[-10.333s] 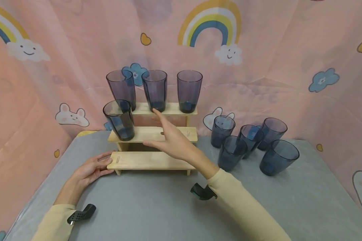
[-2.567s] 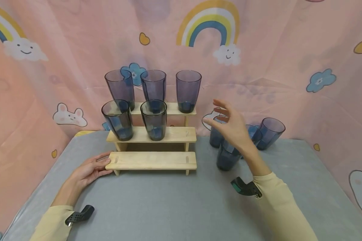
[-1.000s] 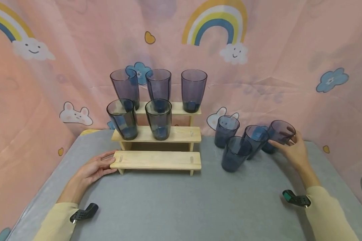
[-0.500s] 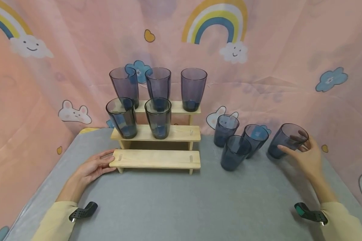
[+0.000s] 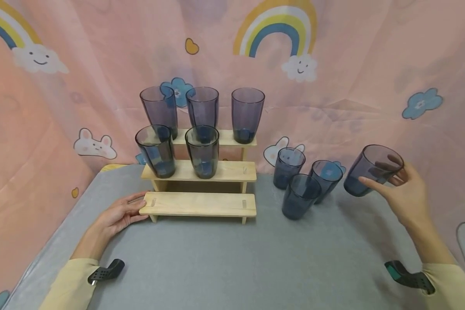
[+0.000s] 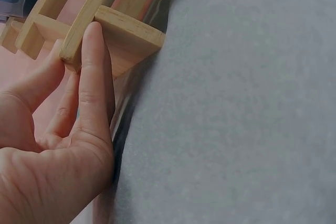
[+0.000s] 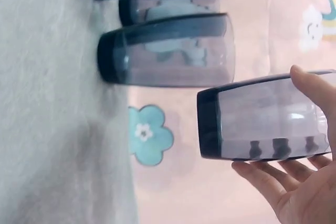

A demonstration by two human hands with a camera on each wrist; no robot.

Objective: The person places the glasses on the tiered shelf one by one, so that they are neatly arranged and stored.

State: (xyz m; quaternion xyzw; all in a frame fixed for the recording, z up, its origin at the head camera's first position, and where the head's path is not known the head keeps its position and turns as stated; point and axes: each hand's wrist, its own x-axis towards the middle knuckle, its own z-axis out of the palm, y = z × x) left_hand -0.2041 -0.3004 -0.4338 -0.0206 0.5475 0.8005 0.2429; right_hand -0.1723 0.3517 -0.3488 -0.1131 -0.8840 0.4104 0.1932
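Note:
My right hand [image 5: 407, 198] grips a dark blue-violet glass tumbler [image 5: 366, 172], raised above the table at the right and tilted. The right wrist view has thumb and fingers on opposite sides of this tumbler [image 7: 252, 121], its thick base pointing away from the palm. At the left, my left hand [image 5: 118, 217] pinches the end of the lowest board of a three-step wooden stand [image 5: 201, 204]; in the left wrist view fingertips lie on both faces of the board end [image 6: 79, 43]. Three tumblers [image 5: 248, 116] stand along the top step, and two [image 5: 202, 153] on the middle step.
Three more tumblers [image 5: 300, 198] stand close together on the grey-covered table [image 5: 232, 267], between the stand and my right hand. A pink printed cloth [image 5: 345, 56] hangs behind the table and along its sides.
A second tumbler has come onto the middle step since the oldest frame. In the last second my right hand has moved its tumbler right, away from the group, and lifted it. The left hand stays put.

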